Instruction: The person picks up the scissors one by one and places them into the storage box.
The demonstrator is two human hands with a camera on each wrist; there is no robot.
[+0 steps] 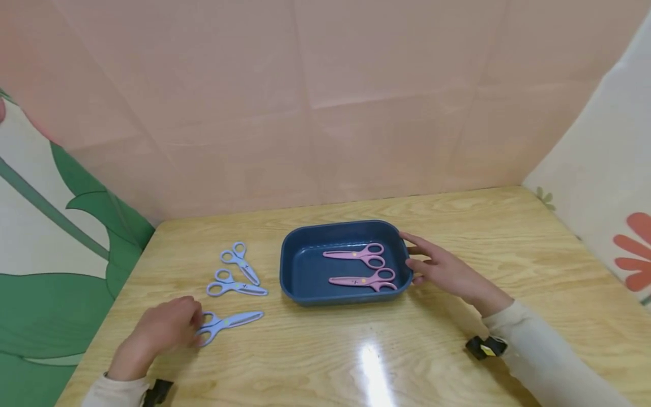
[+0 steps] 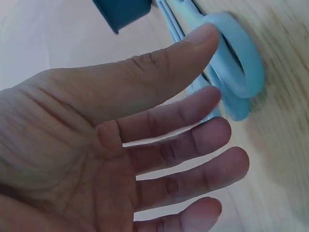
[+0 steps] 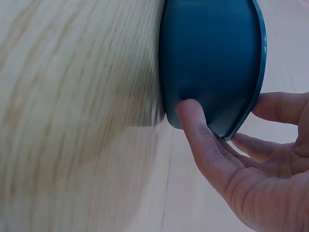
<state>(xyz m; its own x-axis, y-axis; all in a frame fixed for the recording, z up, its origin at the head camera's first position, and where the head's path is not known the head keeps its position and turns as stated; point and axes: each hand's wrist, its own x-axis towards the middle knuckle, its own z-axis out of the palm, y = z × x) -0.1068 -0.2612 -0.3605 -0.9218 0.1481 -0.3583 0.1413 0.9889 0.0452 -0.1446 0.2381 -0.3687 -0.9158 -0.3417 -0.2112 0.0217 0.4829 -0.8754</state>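
My left hand (image 1: 165,328) is at the handle loops of the nearest pair of blue scissors (image 1: 236,320). In the left wrist view its thumb overlaps a light blue loop (image 2: 256,72), with the fingers fairly straight and spread. Two more pairs of blue scissors lie just beyond: the middle pair (image 1: 249,289) and the far pair (image 1: 248,271). At the table's centre stands a dark blue rectangular tray (image 1: 330,301), holding an upper pair of pink scissors (image 1: 343,255) and a lower pair (image 1: 351,281). My right hand (image 1: 452,274) touches the tray's right end, extended fingers at the rim, thumb against the outer wall.
The wood-grain table (image 1: 285,362) carries everything. A pinkish sheet (image 1: 325,113) rises behind its back edge. Printed panels with leaves (image 1: 30,311) and flowers (image 1: 638,249) flank the left and right sides. A small black device is worn on each wrist.
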